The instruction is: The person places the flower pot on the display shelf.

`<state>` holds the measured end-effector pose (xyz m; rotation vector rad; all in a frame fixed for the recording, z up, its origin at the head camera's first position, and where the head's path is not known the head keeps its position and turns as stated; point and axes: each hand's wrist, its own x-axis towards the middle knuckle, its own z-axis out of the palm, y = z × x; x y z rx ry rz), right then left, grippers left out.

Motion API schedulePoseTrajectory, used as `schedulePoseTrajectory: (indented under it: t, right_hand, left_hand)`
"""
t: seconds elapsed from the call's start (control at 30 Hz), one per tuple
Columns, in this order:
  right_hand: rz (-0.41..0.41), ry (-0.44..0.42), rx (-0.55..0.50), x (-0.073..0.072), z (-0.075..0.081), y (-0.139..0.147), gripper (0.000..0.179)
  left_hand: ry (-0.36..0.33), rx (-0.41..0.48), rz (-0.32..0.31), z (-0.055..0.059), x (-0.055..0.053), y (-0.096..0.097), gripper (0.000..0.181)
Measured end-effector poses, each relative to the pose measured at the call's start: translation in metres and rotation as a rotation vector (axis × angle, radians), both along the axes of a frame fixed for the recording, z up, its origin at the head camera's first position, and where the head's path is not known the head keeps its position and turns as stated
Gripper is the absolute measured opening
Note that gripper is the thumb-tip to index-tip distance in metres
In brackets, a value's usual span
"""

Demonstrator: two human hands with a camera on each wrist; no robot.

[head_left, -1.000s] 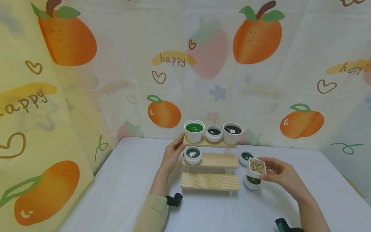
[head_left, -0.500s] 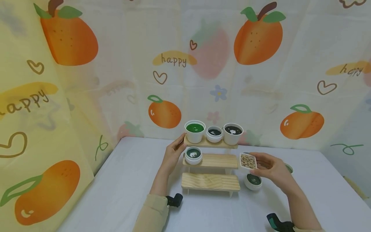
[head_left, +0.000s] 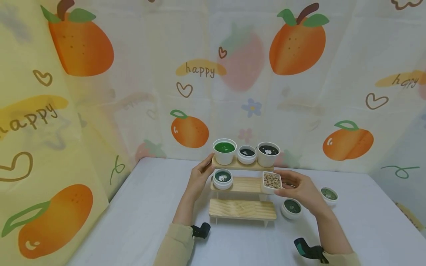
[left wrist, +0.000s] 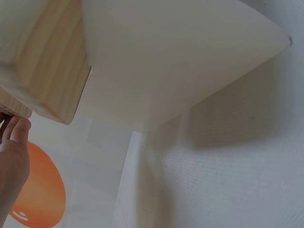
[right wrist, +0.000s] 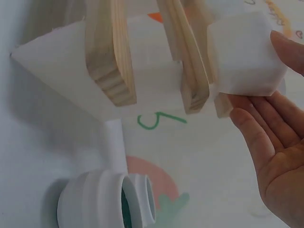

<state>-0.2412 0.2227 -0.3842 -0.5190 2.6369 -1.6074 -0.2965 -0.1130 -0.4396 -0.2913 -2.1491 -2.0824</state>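
In the head view my right hand [head_left: 299, 188] holds a small square white dish [head_left: 267, 190] of pale, seed-like bits by its right side. The dish overlaps the right end of the middle wooden step [head_left: 247, 184]. From the right wrist camera the dish [right wrist: 244, 54] shows between thumb and fingers, right beside the boards. My left hand [head_left: 198, 178] grips the left end of the top step [head_left: 241, 165] of the three-step stand; the left wrist view catches its fingers [left wrist: 19, 130] at the board edge. A white jar [head_left: 222, 183] with dark green contents sits at the middle step's left.
Along the top step stand a cup of bright green [head_left: 225, 158], a small jar [head_left: 247, 159] and a cup of dark contents [head_left: 267, 160]. The lowest step [head_left: 242, 210] is bare wood. Right of the stand, two white bowls [head_left: 291, 213] [head_left: 329, 199] rest on the white cloth.
My right hand has moved left with the square dish, from above the bowls on the right to the middle step's right end. The left hand keeps its hold on the top step.
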Motion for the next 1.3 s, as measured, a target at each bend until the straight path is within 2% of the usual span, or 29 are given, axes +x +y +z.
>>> schedulePoseTrajectory:
  t: [0.6,1.3]
  right_hand:
    - [0.065,-0.041,-0.078,-0.015,-0.004,-0.035,0.063]
    - [0.078,-0.089,-0.056,-0.027,-0.006,-0.063,0.062]
  left_hand:
    - [-0.002,0.021,-0.012,0.001,0.002,0.001,0.054]
    - [-0.011,0.015,-0.011,0.003,0.003,0.001,0.053]
